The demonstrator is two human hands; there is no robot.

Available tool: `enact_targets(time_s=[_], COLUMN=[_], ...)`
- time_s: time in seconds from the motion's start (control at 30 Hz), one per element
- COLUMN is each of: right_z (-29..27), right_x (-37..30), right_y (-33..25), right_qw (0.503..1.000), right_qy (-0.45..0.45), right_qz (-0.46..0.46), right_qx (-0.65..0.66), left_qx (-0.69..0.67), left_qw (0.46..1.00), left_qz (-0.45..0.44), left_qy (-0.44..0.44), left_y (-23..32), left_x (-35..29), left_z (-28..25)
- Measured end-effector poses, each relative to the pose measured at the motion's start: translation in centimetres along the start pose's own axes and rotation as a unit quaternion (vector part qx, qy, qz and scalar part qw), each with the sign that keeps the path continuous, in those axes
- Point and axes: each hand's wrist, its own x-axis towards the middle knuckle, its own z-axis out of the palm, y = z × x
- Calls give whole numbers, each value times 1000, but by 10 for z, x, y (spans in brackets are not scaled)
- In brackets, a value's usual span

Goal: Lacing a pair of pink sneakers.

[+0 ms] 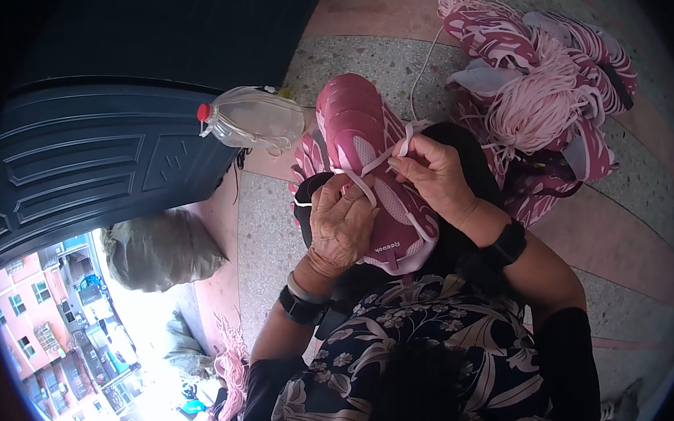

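A pink shoe upper [401, 234] lies across my lap, its toe pointing away from me, on top of other pink uppers [347, 94]. A pale pink shoelace [374, 165] runs across its eyelet area. Thumb and fingers of my right hand [435, 176] pinch the lace, lifting a loop above the upper's right side. My left hand [342, 225] is closed at the upper's left edge, with the lace looping by its curled fingers; its fingertips are partly hidden. Both wrists wear dark bands.
Right of my lap, more pink uppers [524, 179] lie piled with a bundle of pale pink laces [535, 107]. To the left are a clear bottle with a red cap [258, 119], a dark panelled door [85, 168], a stuffed sack [163, 252] and hanging pink laces [232, 370].
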Motion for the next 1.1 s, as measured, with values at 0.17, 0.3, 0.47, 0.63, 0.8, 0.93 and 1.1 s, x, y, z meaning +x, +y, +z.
enact_targets(time_s=[0.17, 0.3, 0.47, 0.63, 0.8, 0.93, 1.1], right_z=[4, 4, 13, 10, 11, 9, 1], right_x=[1, 3, 12, 9, -13, -45, -33], right_y=[4, 11, -2, 13, 2, -5, -7], right_qw=[998, 993, 907, 934, 969, 897, 868], right_qy=[4, 4, -52, -25, 30, -22, -102], right_qz=[-48, -88, -284, -211, -33, -180, -224], right_qx=[-33, -72, -307, -288, -241, -402, -430], left_qx=[-13, -26, -73, -236, -546, -625, -656], left_qw=[1000, 1000, 995, 923, 694, 611, 599], left_qz=[-3, -7, -16, -258, -450, -461, -435], left_qy=[8, 14, 69, 162, 135, 155, 146], left_y=[2, 1, -2, -1, -12, -18, -6], left_x=[1, -1, -3, -25, -47, -52, -55], left_z=[0, 2, 4, -3, -1, 3, 16])
